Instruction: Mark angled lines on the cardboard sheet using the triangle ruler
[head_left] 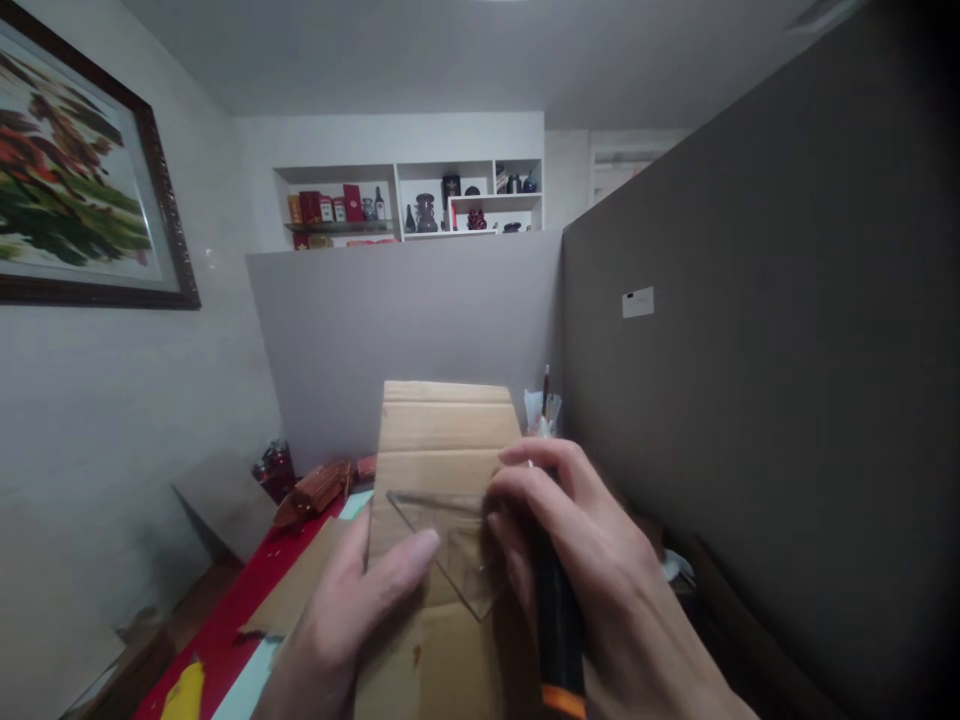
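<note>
Closest to you is a black-and-orange tool [559,625], tucked in the closed grip of your right hand [600,540], whose fingertips reach the right side of a clear triangle [442,512], though blur hides whether they pinch it too. Your left hand [349,605] pinches the cardboard [442,425], thumb on top over the triangle's edge, probably to stop both slipping. That triangle lies against the cardboard, which seems tilted up toward you, perhaps for easier sight.
</note>
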